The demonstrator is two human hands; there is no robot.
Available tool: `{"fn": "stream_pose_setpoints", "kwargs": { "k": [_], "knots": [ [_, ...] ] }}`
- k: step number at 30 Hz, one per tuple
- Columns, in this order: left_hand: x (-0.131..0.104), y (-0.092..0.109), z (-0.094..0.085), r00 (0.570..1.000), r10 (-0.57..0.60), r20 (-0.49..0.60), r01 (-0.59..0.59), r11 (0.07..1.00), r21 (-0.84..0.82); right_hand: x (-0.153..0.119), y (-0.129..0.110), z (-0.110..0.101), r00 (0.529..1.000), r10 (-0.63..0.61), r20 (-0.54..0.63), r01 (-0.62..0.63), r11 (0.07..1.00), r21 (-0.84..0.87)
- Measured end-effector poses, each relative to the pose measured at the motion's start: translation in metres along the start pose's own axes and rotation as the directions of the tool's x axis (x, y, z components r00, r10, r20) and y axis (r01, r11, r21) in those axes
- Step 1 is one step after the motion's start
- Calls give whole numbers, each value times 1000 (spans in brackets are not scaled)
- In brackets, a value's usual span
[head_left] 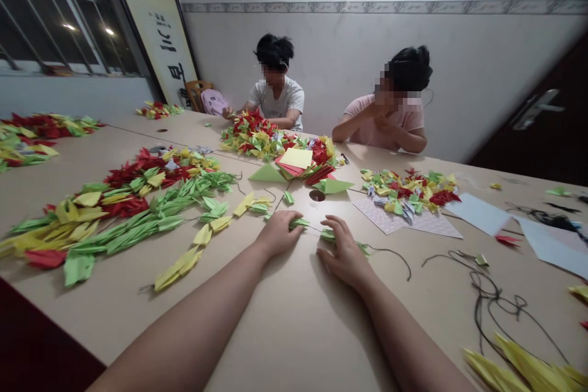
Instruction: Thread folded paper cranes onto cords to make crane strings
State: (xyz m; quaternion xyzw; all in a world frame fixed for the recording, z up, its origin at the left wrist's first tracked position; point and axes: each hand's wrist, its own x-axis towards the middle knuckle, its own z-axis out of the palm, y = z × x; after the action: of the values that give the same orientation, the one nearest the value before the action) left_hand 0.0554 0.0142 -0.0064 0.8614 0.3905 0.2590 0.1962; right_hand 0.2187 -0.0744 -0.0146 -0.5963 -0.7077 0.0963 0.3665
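My left hand (279, 234) rests on the table with its fingers curled round a green folded paper crane (299, 223). A thin dark string (314, 228) runs from it toward my right hand (345, 252). That hand has thumb and fingers apart, beside another green paper crane (327, 235) that it partly covers. The string's loose end (399, 255) comes out to the right of my right hand. Just left of my left hand lies a strung row of yellow paper cranes (202, 234), with a few green ones at its far end.
Long green strands (138, 226) lie at left. A mixed paper pile (257, 135) and square sheets (296, 158) stand ahead; another pile (408, 193) is at right, near black cords (493, 297). Two people sit across the table (294, 318), one in grey (280, 101), one in pink (390, 125).
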Motion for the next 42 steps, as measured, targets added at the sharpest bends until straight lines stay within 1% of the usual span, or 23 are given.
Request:
{"fn": "stream_pose_setpoints", "kwargs": {
  "k": [2, 5, 12, 15, 18, 22, 27, 30, 32, 35, 39, 42],
  "knots": [
    [0, 1, -1, 1000, -12, 2, 12, 1000, -6, -2, 8, 1, 1000, -11, 1, 11, 1000, 11],
    [1, 2, -1, 1000, -12, 3, 12, 1000, -9, 0, 12, 0, 1000, -12, -13, 12, 1000, 9],
    [1, 1, 0, 999, 39, 16, -39, 999, 17, 4, 11, 0, 999, 21, -25, -21, 1000, -9],
    [0, 1, 1, 998, 61, 10, -62, 997, 49, 3, 9, -1, 999, 37, -7, -37, 999, -18],
    [0, 2, 2, 997, 74, 5, -75, 995, 72, 3, 8, -2, 997, 80, 14, -79, 997, -21],
    [0, 2, 3, 997, 83, 5, -83, 992, 92, 3, 8, -2, 996, 86, 21, -86, 996, 8],
    [0, 1, 5, 999, 54, -2, -54, 993, 107, 3, 10, 0, 997, 64, 38, -66, 997, 42],
    [1, -1, 7, 998, 66, 4, -66, 994, 90, 3, 12, 2, 998, 56, 14, -57, 993, 102],
    [1, -2, 8, 997, 82, 16, -83, 992, 92, 4, 11, 2, 997, 74, -6, -73, 991, 114],
    [2, -3, 9, 996, 86, 18, -87, 991, 105, 5, 9, 1, 995, 98, -3, -98, 993, 65],
    [1, -2, 8, 997, 75, 14, -76, 991, 112, 6, 5, -2, 996, 79, 31, -79, 997, 3],
    [1, -1, 7, 997, 80, 10, -80, 990, 120, 5, 3, -3, 997, 62, 35, -62, 998, 0]
  ]
}}
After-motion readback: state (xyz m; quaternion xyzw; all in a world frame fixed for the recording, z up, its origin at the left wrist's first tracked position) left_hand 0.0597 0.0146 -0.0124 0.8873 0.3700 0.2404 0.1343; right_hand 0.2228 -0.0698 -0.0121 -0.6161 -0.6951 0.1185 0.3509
